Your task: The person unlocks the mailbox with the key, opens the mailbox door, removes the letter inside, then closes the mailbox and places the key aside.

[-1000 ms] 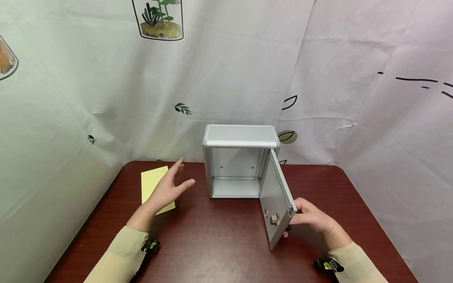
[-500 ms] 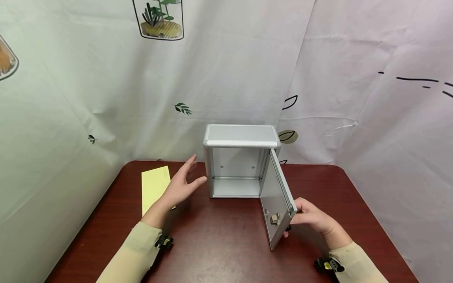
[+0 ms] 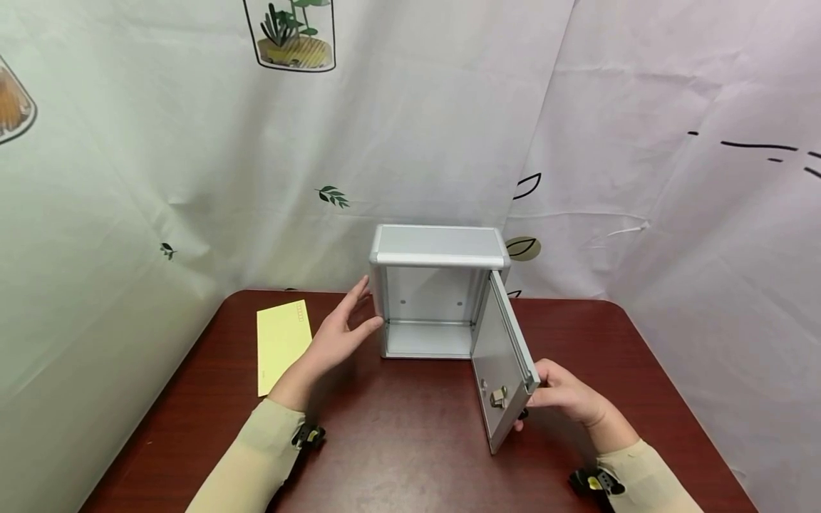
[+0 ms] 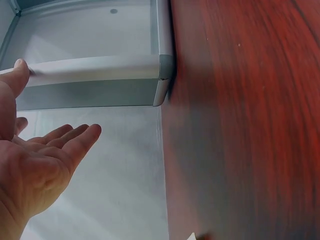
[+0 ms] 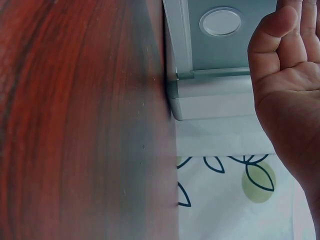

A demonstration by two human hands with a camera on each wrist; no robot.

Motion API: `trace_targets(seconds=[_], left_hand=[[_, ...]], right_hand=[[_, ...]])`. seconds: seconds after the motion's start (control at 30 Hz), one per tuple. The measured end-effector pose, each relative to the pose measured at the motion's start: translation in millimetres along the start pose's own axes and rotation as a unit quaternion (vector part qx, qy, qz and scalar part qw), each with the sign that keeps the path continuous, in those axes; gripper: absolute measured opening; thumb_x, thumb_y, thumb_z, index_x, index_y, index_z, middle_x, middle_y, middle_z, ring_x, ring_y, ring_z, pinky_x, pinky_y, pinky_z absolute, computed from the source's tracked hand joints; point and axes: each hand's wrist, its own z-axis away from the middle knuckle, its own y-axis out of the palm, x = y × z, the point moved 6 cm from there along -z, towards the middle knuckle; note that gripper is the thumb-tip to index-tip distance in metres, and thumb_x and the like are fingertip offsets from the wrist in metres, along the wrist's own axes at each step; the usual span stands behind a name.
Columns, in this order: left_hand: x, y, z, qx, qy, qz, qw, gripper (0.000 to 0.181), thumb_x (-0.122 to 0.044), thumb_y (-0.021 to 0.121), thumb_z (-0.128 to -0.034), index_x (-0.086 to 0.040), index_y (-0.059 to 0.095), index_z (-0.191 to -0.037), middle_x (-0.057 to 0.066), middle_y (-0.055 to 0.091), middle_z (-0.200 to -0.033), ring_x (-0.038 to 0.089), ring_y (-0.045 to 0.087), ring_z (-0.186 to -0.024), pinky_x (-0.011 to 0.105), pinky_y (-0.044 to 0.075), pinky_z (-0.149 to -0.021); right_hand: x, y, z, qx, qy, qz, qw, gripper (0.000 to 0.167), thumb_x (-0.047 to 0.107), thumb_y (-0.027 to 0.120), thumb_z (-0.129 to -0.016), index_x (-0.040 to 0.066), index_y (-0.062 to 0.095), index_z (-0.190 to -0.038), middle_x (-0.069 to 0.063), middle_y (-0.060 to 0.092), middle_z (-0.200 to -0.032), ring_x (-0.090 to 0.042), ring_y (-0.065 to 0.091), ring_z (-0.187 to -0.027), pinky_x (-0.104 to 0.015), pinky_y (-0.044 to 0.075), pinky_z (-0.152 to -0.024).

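Observation:
A silver metal box stands with its door swung out to the right; its inside looks bare. A lock sits on the door's inner face. My right hand grips the door's free edge, some fingers hidden behind it. In the right wrist view my right hand has bent fingers beside a grey panel with a pale oval. My left hand is spread at the box's left side, thumb by the front edge. The left wrist view shows my left hand around the box side; contact is unclear.
A yellow envelope lies on the dark red table, left of the box and partly behind my left forearm. White printed cloth hangs behind and at both sides of the table.
My left hand has moved right, from over the envelope to the box's left side, uncovering more of the envelope. The right hand and the door have stayed in place.

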Motion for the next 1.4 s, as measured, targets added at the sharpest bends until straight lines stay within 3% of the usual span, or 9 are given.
trace_targets(seconds=[0.23,0.37,0.57,0.9,1.13,1.4], left_hand=[[-0.6,7.3,1.0,0.012,-0.002,0.003,0.9999,0.085,-0.031,0.074,-0.1107,-0.029,0.025,-0.180,0.008,0.038,-0.178,0.032,0.038,-0.163,0.061,0.040,-0.126],[-0.2,10.4,2.7,0.017,-0.014,0.013,0.9997,0.082,-0.032,0.072,-0.1124,-0.029,0.025,-0.180,0.009,0.038,-0.178,0.033,0.042,-0.161,0.058,0.045,-0.123],[0.1,12.2,3.8,0.022,-0.018,0.042,0.9987,0.080,-0.028,0.070,-0.1134,-0.028,0.025,-0.180,0.018,0.041,-0.175,0.037,0.051,-0.154,0.050,0.059,-0.108],[1.5,15.2,2.8,0.026,-0.017,0.060,0.9977,0.079,-0.026,0.068,-0.1145,-0.030,0.024,-0.180,0.018,0.040,-0.175,0.037,0.054,-0.151,0.045,0.062,-0.103],[-0.5,15.7,2.4,0.027,-0.013,0.064,0.9975,0.078,-0.026,0.068,-0.1144,-0.035,0.026,-0.179,0.015,0.042,-0.174,0.037,0.053,-0.151,0.048,0.062,-0.104],[0.6,17.1,2.6,0.029,-0.011,0.067,0.9973,0.078,-0.025,0.068,-0.1143,-0.035,0.025,-0.179,0.015,0.041,-0.175,0.041,0.051,-0.152,0.049,0.062,-0.105]], right_hand=[[-1.1,-0.3,1.1,0.002,-0.001,0.002,1.0000,0.029,-0.016,0.049,-0.102,-0.011,0.075,-0.114,-0.036,0.072,-0.087,-0.044,0.077,-0.074,-0.054,0.067,-0.075],[-0.8,-0.4,0.8,0.001,0.000,0.000,1.0000,0.029,-0.015,0.049,-0.103,-0.010,0.075,-0.115,-0.035,0.071,-0.088,-0.044,0.076,-0.074,-0.056,0.066,-0.074],[-1.3,2.3,-2.0,0.005,0.004,-0.002,1.0000,0.029,-0.014,0.048,-0.104,-0.010,0.074,-0.116,-0.036,0.070,-0.088,-0.044,0.075,-0.074,-0.056,0.066,-0.074],[-4.7,12.8,-10.4,0.011,0.005,-0.022,0.9997,0.028,-0.018,0.045,-0.103,-0.016,0.071,-0.116,-0.039,0.066,-0.084,-0.046,0.071,-0.073,-0.052,0.067,-0.076],[-4.8,23.3,-19.4,-0.024,0.039,-0.031,0.9985,0.025,-0.015,0.046,-0.106,-0.015,0.070,-0.112,-0.041,0.065,-0.084,-0.042,0.072,-0.075,-0.040,0.067,-0.081],[-11.4,30.8,-29.0,-0.060,0.049,0.001,0.9970,0.022,-0.012,0.049,-0.108,-0.012,0.070,-0.104,-0.041,0.066,-0.083,-0.036,0.076,-0.076,-0.029,0.061,-0.075]])
